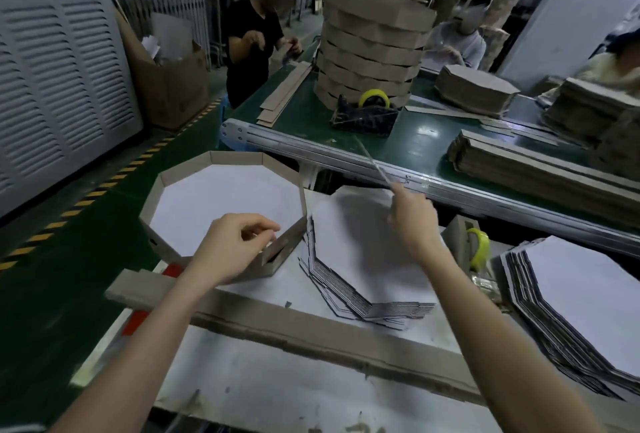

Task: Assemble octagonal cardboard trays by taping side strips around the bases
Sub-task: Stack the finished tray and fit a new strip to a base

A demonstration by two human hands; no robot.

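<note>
Left hand pinches the tray wall at the left edge of the table; right hand pinches a taut tape strip.

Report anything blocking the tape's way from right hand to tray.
Nothing visible does: only a flat stack of bases lies below, between the right hand pinching the tape and the tray wall the left hand holds.

Left forearm and right forearm bare to the frame edge. Left hand, right hand: bare, slender fingers.
</note>
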